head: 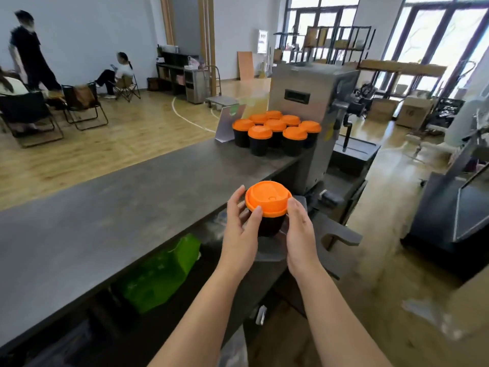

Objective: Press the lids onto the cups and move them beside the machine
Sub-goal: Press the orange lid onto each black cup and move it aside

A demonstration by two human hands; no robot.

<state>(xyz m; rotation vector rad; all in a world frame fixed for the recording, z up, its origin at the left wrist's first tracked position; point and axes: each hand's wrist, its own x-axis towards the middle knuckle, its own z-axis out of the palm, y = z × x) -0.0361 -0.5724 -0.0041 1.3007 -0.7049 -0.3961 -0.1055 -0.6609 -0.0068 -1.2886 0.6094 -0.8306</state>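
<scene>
A black cup (272, 223) with an orange lid (267, 197) on top is held up between both hands, just off the counter's near edge. My left hand (242, 229) grips its left side, thumb on the lid's rim. My right hand (300, 231) holds the right side, thumb against the rim. Several black cups with orange lids (276, 132) stand in a cluster on the grey counter (119, 207), right beside the steel machine (312, 102).
A grey card stand (229, 120) sits left of the cup cluster. Below the counter lie a green bag (161, 271) and dark shelves. People and folding chairs are far off at the back left. Another dark machine (449, 221) stands at right.
</scene>
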